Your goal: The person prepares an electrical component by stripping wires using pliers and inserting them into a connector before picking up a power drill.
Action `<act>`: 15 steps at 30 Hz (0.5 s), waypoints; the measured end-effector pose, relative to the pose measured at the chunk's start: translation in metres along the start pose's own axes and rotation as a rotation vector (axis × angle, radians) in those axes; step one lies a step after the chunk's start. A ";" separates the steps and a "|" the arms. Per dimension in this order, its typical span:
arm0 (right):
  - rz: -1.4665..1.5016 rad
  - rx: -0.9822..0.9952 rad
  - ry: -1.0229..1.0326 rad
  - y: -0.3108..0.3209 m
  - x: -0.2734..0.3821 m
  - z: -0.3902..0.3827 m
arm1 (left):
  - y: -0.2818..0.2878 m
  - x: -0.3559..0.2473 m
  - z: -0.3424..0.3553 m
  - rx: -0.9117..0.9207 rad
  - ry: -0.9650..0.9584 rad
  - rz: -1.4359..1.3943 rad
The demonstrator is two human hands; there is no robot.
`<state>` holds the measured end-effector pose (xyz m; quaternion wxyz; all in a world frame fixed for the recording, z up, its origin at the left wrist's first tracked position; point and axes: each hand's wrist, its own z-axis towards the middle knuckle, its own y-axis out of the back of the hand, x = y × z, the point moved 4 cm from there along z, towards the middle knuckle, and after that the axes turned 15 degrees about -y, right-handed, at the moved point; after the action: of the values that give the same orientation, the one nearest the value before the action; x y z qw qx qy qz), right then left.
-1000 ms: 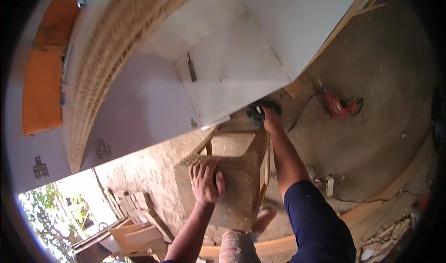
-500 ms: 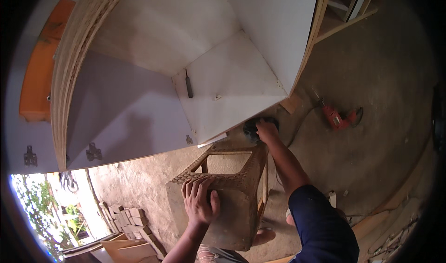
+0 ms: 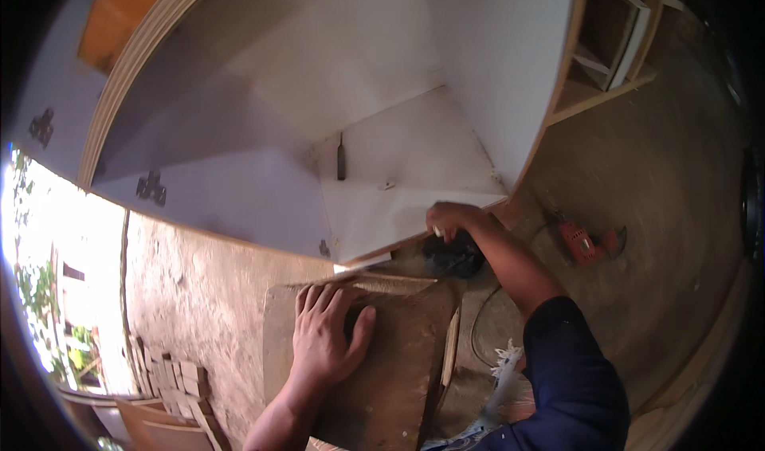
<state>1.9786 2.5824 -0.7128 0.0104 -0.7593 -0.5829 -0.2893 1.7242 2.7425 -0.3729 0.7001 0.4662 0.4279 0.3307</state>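
Observation:
My left hand [image 3: 325, 335] lies flat on the worn brown seat of a stool [image 3: 398, 363], fingers stretched out. My right hand [image 3: 456, 217] is closed, thumb and fingers pinched together, above a black plastic bag [image 3: 453, 258] on the floor. A small pale bit shows at its fingertips, too small to name. Just beyond the right hand stands a large cabinet [image 3: 398, 204] with white and pale lilac inner faces. Inside it lies a dark-handled tool [image 3: 341, 164] with a thin shaft, perhaps a screwdriver or chisel.
A red power drill [image 3: 580, 242] with its cord lies on the floor at right. Metal hinges [image 3: 151, 188] are fixed along the cabinet's edge. An orange object [image 3: 119, 17] is at upper left. Wood blocks [image 3: 179, 379] are piled at lower left, and a shelf unit [image 3: 610, 45] stands at upper right.
My right hand has lifted out of the black bag and sits above it, pinched. The stool has tipped toward upright, its seat now facing up under my left hand. The view has shifted.

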 end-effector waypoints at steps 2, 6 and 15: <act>0.170 -0.100 0.235 0.021 0.012 0.013 | -0.003 0.000 0.002 -0.012 -0.010 -0.024; -0.092 -0.775 0.329 0.028 0.081 0.041 | 0.007 0.007 -0.007 -0.026 -0.024 -0.032; -0.232 -0.894 0.156 -0.010 0.095 0.043 | 0.017 0.014 -0.012 -0.059 -0.008 -0.097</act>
<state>2.0028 2.6842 -0.7090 -0.3064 -0.5951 -0.4793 -0.5677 1.7183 2.7642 -0.3635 0.7304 0.4255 0.4374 0.3070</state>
